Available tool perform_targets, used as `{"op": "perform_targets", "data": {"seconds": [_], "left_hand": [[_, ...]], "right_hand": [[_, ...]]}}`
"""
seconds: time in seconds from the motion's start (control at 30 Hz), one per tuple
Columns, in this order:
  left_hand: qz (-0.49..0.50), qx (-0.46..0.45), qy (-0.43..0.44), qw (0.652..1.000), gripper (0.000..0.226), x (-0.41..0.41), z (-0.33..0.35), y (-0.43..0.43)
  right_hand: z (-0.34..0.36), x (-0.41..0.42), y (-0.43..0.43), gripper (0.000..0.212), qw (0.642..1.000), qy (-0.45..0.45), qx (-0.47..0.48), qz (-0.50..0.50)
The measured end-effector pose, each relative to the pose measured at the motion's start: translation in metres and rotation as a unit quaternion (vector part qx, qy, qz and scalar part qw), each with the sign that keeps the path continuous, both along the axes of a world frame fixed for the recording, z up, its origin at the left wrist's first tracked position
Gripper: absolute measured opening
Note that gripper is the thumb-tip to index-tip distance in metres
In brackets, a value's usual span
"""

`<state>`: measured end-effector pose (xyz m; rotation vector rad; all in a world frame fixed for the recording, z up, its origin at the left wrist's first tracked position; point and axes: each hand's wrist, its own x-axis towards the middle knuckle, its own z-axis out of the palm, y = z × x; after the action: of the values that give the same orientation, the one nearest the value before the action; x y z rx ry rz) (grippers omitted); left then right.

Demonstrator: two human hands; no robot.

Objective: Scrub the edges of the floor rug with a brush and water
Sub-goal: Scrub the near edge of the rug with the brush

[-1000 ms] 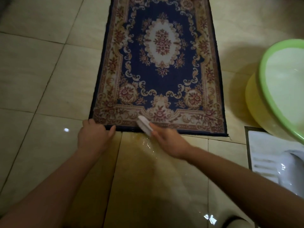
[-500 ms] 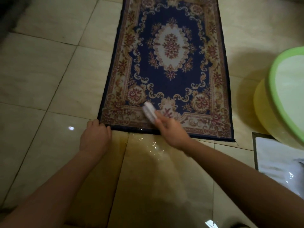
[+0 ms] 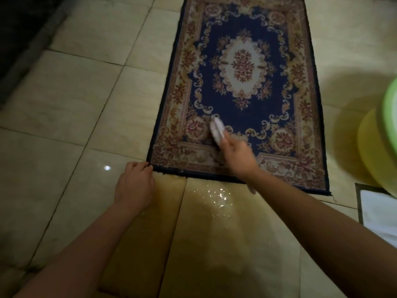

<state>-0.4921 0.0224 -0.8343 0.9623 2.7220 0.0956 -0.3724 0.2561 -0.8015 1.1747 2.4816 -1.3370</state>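
A blue and beige patterned floor rug (image 3: 242,35) lies flat on the tiled floor, its near edge towards me. My right hand (image 3: 237,157) grips a white scrub brush (image 3: 217,130) and holds it on the rug's near left part, past the border band. My left hand (image 3: 135,183) rests on the floor at the rug's near left corner, fingers curled against the dark edge. Water (image 3: 217,196) glistens on the tiles just in front of the rug's near edge.
A yellow basin with a green rim (image 3: 384,134) stands at the right edge of the view. Below it lies a white fixture (image 3: 378,214) set in the floor. Beige tiles (image 3: 71,108) spread to the left, with a dark strip at the far left.
My right hand has pushed the brush from the rug's near edge farther up onto the rug. My left hand stays at the corner. The view has shifted so the rug sits more to the right.
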Motion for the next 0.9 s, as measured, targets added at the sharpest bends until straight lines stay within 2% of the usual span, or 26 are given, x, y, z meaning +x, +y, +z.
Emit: {"op": "perform_targets", "data": {"seconds": [0.03,0.1,0.17,0.23,0.3,0.37,0.43,0.47,0.53,0.57,0.63,0.7,0.73,0.8,0.87,0.9], "left_hand": [[0.003,-0.003,-0.007,1.0,0.033,0.0,0.002,0.001],[0.006,-0.001,-0.017,1.0,0.035,-0.001,0.003,0.001],[0.007,0.004,-0.025,1.0,0.034,-0.003,0.004,0.0],[0.004,-0.001,-0.032,0.999,0.035,-0.005,0.006,-0.002],[-0.003,-0.009,-0.039,0.999,0.038,-0.004,0.01,-0.003],[-0.006,-0.013,-0.045,0.999,0.04,-0.006,0.011,-0.004],[-0.003,-0.02,-0.056,0.998,0.042,-0.007,0.012,-0.004],[-0.002,-0.026,-0.062,0.998,0.043,-0.007,0.013,-0.005],[-0.003,-0.028,-0.065,0.997,0.043,-0.009,0.013,-0.005],[-0.003,-0.028,-0.066,0.997,0.042,-0.01,0.013,-0.005],[-0.003,-0.025,-0.07,0.997,0.041,-0.013,0.014,-0.005],[-0.01,-0.028,-0.072,0.997,0.041,-0.014,0.014,-0.005],[-0.011,-0.029,-0.073,0.997,0.042,-0.014,0.014,-0.006],[-0.007,-0.025,-0.079,0.997,0.042,-0.013,0.014,-0.006],[-0.003,-0.02,-0.086,0.996,0.043,-0.011,0.013,-0.007],[-0.003,-0.02,-0.088,0.996,0.044,-0.011,0.014,-0.007]], "right_hand": [[-0.003,-0.001,0.004,0.047,0.998,-0.034,0.048,-0.018],[-0.013,0.002,-0.018,0.049,0.987,-0.085,0.12,0.058],[-0.018,0.013,-0.062,0.053,0.972,-0.089,0.079,0.202],[-0.013,0.021,-0.092,0.05,0.958,-0.057,-0.016,0.281],[-0.008,0.015,-0.085,0.045,0.966,0.003,-0.071,0.247],[-0.009,-0.001,-0.052,0.043,0.989,0.058,-0.06,0.122],[-0.012,-0.012,-0.019,0.046,0.999,0.026,0.023,0.008],[-0.016,-0.012,-0.012,0.047,0.997,-0.021,0.076,-0.007],[-0.025,-0.005,-0.027,0.05,0.983,-0.095,0.141,0.071],[-0.027,0.0,-0.044,0.052,0.976,-0.107,0.129,0.137],[-0.018,0.008,-0.075,0.051,0.959,-0.094,0.052,0.263],[-0.006,0.004,-0.069,0.048,0.944,-0.067,-0.015,0.324],[-0.003,-0.002,-0.055,0.046,0.949,-0.045,-0.033,0.309],[0.001,-0.015,-0.02,0.046,0.982,-0.005,-0.025,0.186],[-0.004,-0.021,-0.002,0.047,0.995,-0.032,0.059,0.077],[-0.008,-0.021,-0.007,0.047,0.99,-0.063,0.102,0.079]]}}
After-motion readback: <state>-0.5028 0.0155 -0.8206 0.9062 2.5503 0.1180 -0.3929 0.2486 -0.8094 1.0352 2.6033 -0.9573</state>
